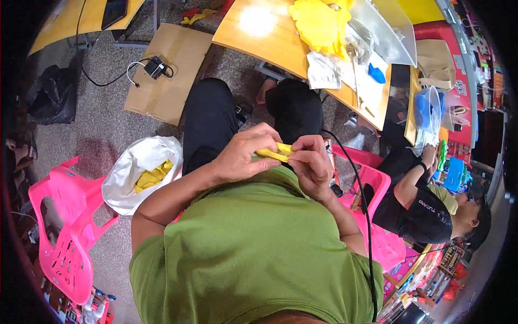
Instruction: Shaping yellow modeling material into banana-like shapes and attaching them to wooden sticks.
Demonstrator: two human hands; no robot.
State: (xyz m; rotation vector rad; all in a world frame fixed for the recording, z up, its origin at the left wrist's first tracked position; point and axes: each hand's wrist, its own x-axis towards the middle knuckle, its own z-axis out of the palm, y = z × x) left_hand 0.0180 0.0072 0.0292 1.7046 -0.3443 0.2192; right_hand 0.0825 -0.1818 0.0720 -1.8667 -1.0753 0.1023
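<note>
Over my lap, both hands pinch a small folded yellow piece [281, 153], thin and bendable in look; its exact kind I cannot make out. My left hand [245, 154] grips one end between thumb and fingers. At the other end, the fingertips of my right hand [314, 166] are closed on it, the two hands a short gap apart. To the left on the floor stands an open white sack [120, 186] with similar yellow pieces [154, 177] in it. A larger yellow heap [321, 26] lies on the wooden table [259, 48] ahead of me.
A translucent bin [396, 35], a blue piece [376, 73] and white plastic packaging [325, 73] are on the table. Pink chairs [70, 191] stand at left and right. Cardboard [172, 70] with a black adapter [155, 67] covers some floor. A co-worker [415, 208] sits at right.
</note>
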